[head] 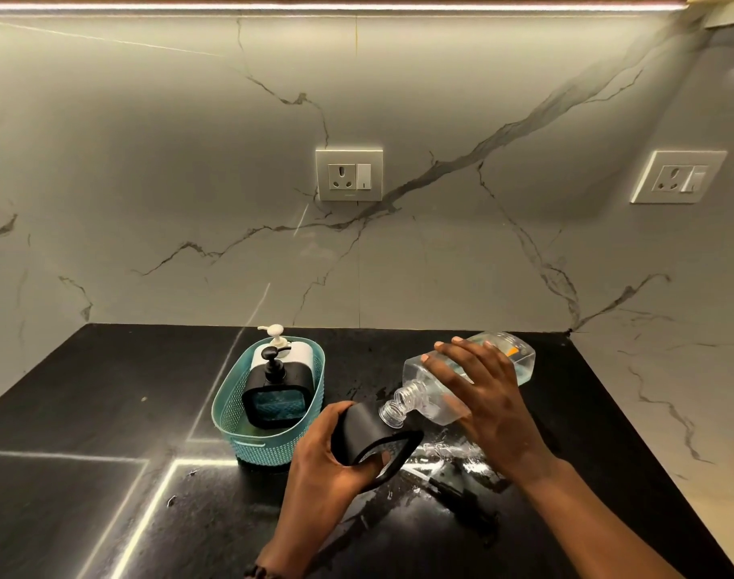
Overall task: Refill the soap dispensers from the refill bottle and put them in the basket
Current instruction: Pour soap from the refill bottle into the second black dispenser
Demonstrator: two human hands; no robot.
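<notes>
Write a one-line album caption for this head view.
Right hand tips the refill bottle into a black dispenser held by the left hand.

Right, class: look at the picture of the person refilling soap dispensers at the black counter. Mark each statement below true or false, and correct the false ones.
1. The teal perforated plastic basket holds two pump dispensers. True.
2. The clear plastic refill bottle stands upright on the black stone counter. False: the right hand holds it tilted, neck pointing down at the black dispenser.
3. The left hand grips a black dispenser with its pump off. True.
4. The refill bottle's cap is on. False: its threaded neck is bare.
5. The counter by the hands is dry. False: spilled liquid glistens there.
</notes>
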